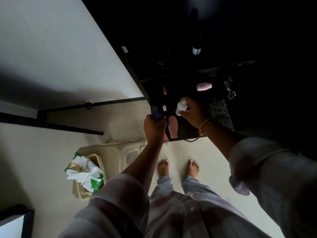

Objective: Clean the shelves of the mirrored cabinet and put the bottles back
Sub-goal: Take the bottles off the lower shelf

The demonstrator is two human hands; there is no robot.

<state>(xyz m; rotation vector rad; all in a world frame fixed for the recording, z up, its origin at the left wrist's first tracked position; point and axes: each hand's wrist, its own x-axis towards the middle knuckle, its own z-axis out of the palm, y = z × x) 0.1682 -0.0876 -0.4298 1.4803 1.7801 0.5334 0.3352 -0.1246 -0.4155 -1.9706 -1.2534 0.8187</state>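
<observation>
My left hand (pixel 153 127) grips a dark purple bottle (pixel 157 114) at the near left corner of a dark speckled counter (pixel 221 114). My right hand (pixel 193 112) holds a white bottle (pixel 181 106) just above the counter. A pink bottle (pixel 172 127) lies flat between my hands. Another pale pink bottle (pixel 204 86) lies farther back, with a small orange-tipped item (pixel 165 91) to its left. Higher up, in deep shadow, stands a white and blue bottle (pixel 196 49). The cabinet shelves are too dark to make out.
A cream plastic stool (pixel 123 150) stands on the pale floor (pixel 205 169) left of my bare feet. Beside it is a beige bin (pixel 80 193) stuffed with green and white wrappers (pixel 85 170). A white wall panel (pixel 60 48) with black trim fills the upper left.
</observation>
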